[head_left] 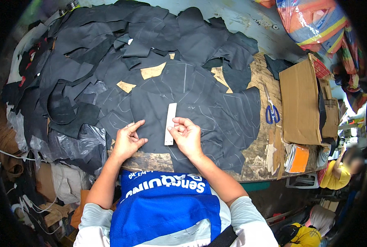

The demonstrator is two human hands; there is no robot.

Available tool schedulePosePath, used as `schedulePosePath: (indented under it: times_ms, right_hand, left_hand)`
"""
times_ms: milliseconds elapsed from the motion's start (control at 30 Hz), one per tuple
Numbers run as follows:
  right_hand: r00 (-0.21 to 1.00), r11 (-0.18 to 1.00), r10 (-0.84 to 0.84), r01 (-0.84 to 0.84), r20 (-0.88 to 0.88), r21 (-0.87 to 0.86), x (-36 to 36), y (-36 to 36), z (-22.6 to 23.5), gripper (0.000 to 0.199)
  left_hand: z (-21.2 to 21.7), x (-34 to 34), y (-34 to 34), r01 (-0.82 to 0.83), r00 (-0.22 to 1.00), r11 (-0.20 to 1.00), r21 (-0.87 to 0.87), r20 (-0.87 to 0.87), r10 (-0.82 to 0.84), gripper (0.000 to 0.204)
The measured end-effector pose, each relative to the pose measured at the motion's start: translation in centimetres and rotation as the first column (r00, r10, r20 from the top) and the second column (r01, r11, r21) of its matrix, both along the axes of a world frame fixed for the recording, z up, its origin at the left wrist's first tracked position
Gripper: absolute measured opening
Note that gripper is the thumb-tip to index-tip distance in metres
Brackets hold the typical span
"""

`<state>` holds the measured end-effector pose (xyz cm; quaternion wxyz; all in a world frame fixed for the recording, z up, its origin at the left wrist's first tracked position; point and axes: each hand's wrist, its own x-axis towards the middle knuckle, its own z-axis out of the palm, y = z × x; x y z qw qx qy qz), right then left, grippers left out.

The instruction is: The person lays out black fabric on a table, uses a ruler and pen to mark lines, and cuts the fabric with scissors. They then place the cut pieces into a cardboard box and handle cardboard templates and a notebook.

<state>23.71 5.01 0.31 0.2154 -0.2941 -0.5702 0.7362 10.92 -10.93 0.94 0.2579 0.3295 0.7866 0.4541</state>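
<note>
My right hand (187, 138) pinches a narrow white flat strip (170, 117) between thumb and fingers. The strip stands nearly upright in the picture, over a dark leather sheet (150, 103). To its left, my left hand (128, 140) hovers low over the same leather, thumb and forefinger apart, with nothing in it. Pale chalk-like outlines of curved shapes are drawn on the leather, mostly around and right of the strip. Whether the strip touches the leather I cannot tell.
Dark leather pieces (142, 24) pile up across the table's far and left sides. On the worn wooden top (255, 158) at right lie blue-handled scissors (270, 109), cardboard strips (272, 154) and an orange-covered booklet (298, 159). A cardboard box (298, 103) stands beyond. People in yellow (335, 175) are at far right.
</note>
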Motion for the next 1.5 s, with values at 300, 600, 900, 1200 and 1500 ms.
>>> schedulePosePath:
  times_ms: [300,600,900,1200,1500]
  right_hand:
    - [0.943,0.824,0.273,-0.331,0.189,0.460,-1.6,-1.3,0.3,0.029]
    - [0.904,0.655,-0.409,0.196,0.124,0.730,5.6,10.5,0.8,0.020]
    - [0.249,0.325,-0.916,0.006,0.313,0.946,20.1,26.6,-1.1,0.026]
    - [0.154,0.340,-0.919,-0.155,0.363,0.927,18.3,29.9,-0.9,0.034]
    - [0.363,0.284,-0.892,-0.013,0.269,0.959,15.3,25.2,1.1,0.050]
  left_hand:
    - [1.8,0.0,-0.2,-0.091,0.862,0.990,-0.112,-0.507,0.022,0.039]
    - [1.3,-1.9,1.5,0.163,0.823,0.905,-0.394,-0.451,-0.344,0.044]
    - [-0.6,-0.5,0.9,0.098,0.783,0.943,-0.319,-0.560,-0.271,0.037]
    - [-0.3,0.6,2.7,-0.317,0.911,0.944,-0.091,-0.306,0.276,0.068]
    - [3.1,3.5,5.2,-0.018,0.984,0.998,0.054,-0.175,0.027,0.090]
